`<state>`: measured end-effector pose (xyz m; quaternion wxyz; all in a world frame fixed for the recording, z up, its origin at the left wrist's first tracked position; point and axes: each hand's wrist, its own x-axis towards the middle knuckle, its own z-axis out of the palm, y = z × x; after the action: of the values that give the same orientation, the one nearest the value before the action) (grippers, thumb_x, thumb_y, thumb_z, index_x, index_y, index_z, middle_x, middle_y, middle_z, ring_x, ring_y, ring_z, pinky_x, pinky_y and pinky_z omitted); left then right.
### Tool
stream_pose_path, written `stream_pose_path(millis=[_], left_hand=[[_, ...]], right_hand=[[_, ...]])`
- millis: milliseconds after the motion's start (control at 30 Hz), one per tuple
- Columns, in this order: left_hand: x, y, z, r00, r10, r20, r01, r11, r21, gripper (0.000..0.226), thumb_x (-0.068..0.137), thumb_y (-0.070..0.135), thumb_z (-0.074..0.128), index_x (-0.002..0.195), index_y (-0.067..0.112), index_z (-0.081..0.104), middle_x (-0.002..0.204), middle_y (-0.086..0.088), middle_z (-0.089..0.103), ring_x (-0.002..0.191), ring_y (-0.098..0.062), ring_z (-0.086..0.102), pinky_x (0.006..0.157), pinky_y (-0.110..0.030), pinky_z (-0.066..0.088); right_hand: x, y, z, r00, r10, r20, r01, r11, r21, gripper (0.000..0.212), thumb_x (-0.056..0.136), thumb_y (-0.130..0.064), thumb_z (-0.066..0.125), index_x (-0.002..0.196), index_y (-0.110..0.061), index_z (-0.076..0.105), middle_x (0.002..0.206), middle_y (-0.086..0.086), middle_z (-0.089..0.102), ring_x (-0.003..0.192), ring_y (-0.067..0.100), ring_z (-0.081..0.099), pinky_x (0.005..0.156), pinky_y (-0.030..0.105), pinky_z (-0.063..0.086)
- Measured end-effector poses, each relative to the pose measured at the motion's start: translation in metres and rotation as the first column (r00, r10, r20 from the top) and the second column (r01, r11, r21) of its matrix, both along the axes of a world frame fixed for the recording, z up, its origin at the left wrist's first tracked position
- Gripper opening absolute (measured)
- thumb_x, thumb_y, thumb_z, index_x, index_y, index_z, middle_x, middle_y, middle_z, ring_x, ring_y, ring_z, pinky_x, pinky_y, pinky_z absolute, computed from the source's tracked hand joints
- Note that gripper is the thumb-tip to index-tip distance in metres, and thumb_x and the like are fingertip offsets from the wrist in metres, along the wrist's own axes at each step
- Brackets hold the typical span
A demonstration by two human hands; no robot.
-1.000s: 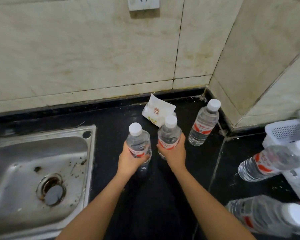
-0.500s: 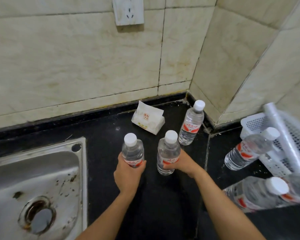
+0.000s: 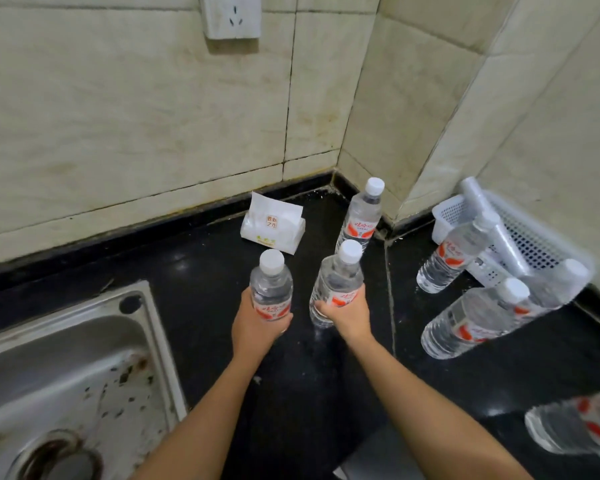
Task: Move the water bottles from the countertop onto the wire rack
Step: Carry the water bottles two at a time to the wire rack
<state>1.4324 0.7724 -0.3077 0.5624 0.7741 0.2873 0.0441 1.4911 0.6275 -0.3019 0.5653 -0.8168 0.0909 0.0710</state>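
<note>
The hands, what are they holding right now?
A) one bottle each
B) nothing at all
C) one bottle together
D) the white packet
A: the left hand grips the left bottle and the right hand grips the right bottle, so each hand has its own.
</note>
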Motion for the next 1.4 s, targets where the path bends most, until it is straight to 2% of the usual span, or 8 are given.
stream_pose_path(millis=[233, 367, 500, 567, 700, 867, 1133, 1400], left_hand=[[-0.040, -0.014, -0.002, 0.978, -0.210, -0.016, 0.210, 0.977, 0.040, 0.063, 0.056, 0.030, 0.079, 0.111, 0.023, 0.048, 0.099, 0.000, 0.067, 0.090, -0.024, 0.065, 0.075, -0.031, 0.048], [-0.062, -0.053, 0.005, 0.926, -0.378, 0.008, 0.378, 0.925, -0.025, 0.066, 0.055, 0.022, 0.082, 0.112, 0.019, 0.049, 0.098, 0.001, 0.064, 0.093, -0.024, 0.064, 0.079, -0.030, 0.048], [-0.079, -0.097, 0.022, 0.815, -0.578, 0.047, 0.580, 0.814, -0.038, 0.065, 0.055, 0.023, 0.082, 0.111, 0.022, 0.048, 0.100, 0.001, 0.065, 0.090, -0.020, 0.063, 0.079, -0.029, 0.047], [-0.089, -0.125, 0.031, 0.751, -0.658, 0.056, 0.660, 0.750, -0.033, 0.062, 0.055, 0.024, 0.081, 0.108, 0.023, 0.049, 0.098, 0.001, 0.066, 0.087, -0.019, 0.063, 0.077, -0.029, 0.047], [-0.124, -0.193, 0.042, 0.624, -0.777, 0.078, 0.780, 0.625, -0.014, 0.061, 0.054, 0.022, 0.081, 0.107, 0.023, 0.050, 0.097, -0.003, 0.067, 0.089, -0.025, 0.064, 0.079, -0.033, 0.049], [-0.217, -0.289, 0.047, 0.456, -0.881, 0.128, 0.890, 0.455, -0.041, 0.057, 0.057, 0.013, 0.082, 0.103, 0.019, 0.049, 0.091, -0.004, 0.064, 0.084, -0.025, 0.062, 0.076, -0.029, 0.045], [-0.372, -0.404, 0.038, 0.205, -0.971, 0.124, 0.973, 0.189, -0.135, 0.064, 0.053, 0.012, 0.084, 0.107, 0.013, 0.050, 0.095, -0.008, 0.064, 0.086, -0.026, 0.061, 0.075, -0.031, 0.043], [-0.465, -0.512, 0.049, -0.091, -0.988, 0.126, 0.996, -0.093, -0.011, 0.055, 0.059, 0.013, 0.082, 0.105, 0.015, 0.052, 0.095, -0.004, 0.065, 0.088, -0.024, 0.062, 0.078, -0.033, 0.047]], right_hand=[[-0.066, -0.047, -0.005, 0.997, -0.072, -0.034, 0.069, 0.996, -0.063, 0.072, 0.053, -0.010, 0.084, 0.115, -0.016, 0.048, 0.103, -0.001, 0.063, 0.100, 0.019, 0.061, 0.092, 0.031, 0.045], [-0.126, -0.087, -0.001, 0.969, -0.246, -0.024, 0.243, 0.967, -0.079, 0.072, 0.043, -0.035, 0.075, 0.109, -0.021, 0.052, 0.104, 0.001, 0.067, 0.095, 0.019, 0.064, 0.090, 0.039, 0.050], [-0.183, -0.139, 0.013, 0.901, -0.434, -0.013, 0.432, 0.899, -0.073, 0.073, 0.041, -0.037, 0.074, 0.109, -0.022, 0.051, 0.104, 0.003, 0.067, 0.097, 0.022, 0.064, 0.090, 0.041, 0.050], [-0.214, -0.164, 0.026, 0.851, -0.525, 0.011, 0.525, 0.848, -0.079, 0.074, 0.040, -0.040, 0.074, 0.108, -0.021, 0.050, 0.103, 0.002, 0.065, 0.095, 0.021, 0.063, 0.087, 0.036, 0.049], [-0.291, -0.214, 0.041, 0.725, -0.688, 0.039, 0.688, 0.720, -0.085, 0.057, 0.061, -0.016, 0.080, 0.107, -0.022, 0.046, 0.099, -0.001, 0.062, 0.093, 0.019, 0.060, 0.085, 0.031, 0.047], [-0.424, -0.273, 0.052, 0.541, -0.839, 0.050, 0.835, 0.530, -0.146, 0.052, 0.063, -0.016, 0.079, 0.100, -0.023, 0.043, 0.091, -0.005, 0.058, 0.089, 0.017, 0.057, 0.083, 0.030, 0.046], [-0.636, -0.347, 0.062, 0.245, -0.969, 0.026, 0.935, 0.230, -0.269, 0.052, 0.059, -0.025, 0.081, 0.095, -0.026, 0.043, 0.092, -0.001, 0.062, 0.094, 0.022, 0.062, 0.081, 0.030, 0.046], [-0.761, -0.401, 0.063, -0.045, -0.998, 0.054, 0.971, -0.056, -0.234, 0.052, 0.058, -0.022, 0.081, 0.096, -0.026, 0.046, 0.093, 0.000, 0.063, 0.095, 0.024, 0.063, 0.084, 0.035, 0.048]])
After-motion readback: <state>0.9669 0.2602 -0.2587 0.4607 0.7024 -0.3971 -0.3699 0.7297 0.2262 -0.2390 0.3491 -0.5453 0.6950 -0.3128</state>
